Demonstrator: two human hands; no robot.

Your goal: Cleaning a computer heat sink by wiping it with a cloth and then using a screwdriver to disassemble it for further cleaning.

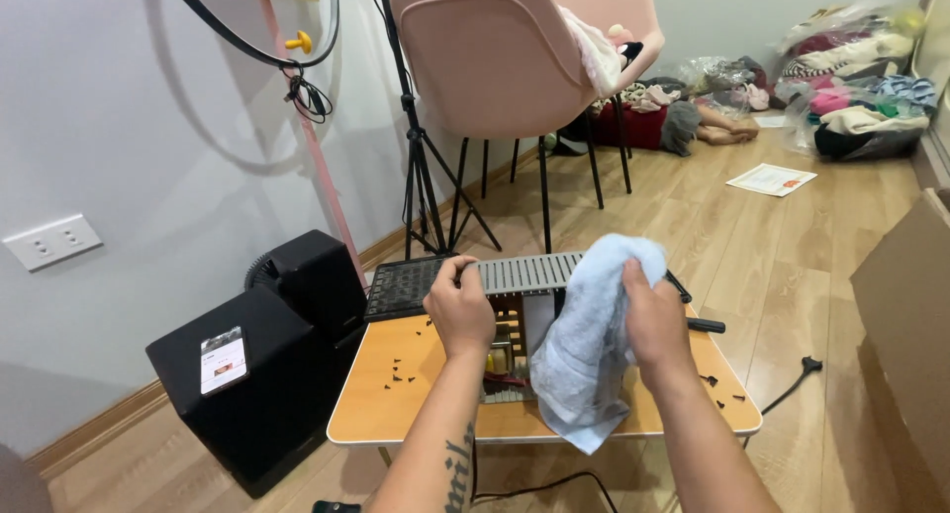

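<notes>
Head view: both hands work at an opened metal box (515, 320) standing on a small wooden table (396, 414).
Left hand: left hand (460, 310) is clenched over the top left edge of the box, fingers (457, 272) curled round its ribbed grey top.
Right hand: right hand (653, 320) grips a pale blue cloth (589, 345), pressing it against the right side of the box.
Cloth: bunched at the top under the fingers, it hangs down over the front edge of the table.
Box: grey slotted top, open front showing yellow and red parts inside; it stands near the middle of the table, toward the far edge.
Edges: a black grid panel (401, 285) lies just beside the left hand, at the table's far left corner.
Room: small black screws (401, 374) lie scattered on the bare tabletop left of the box; more lie at the right.
Around: a black speaker (267, 384) with a phone (224, 360) on it stands left of the table; a pink chair (495, 58) stands beyond.
</notes>
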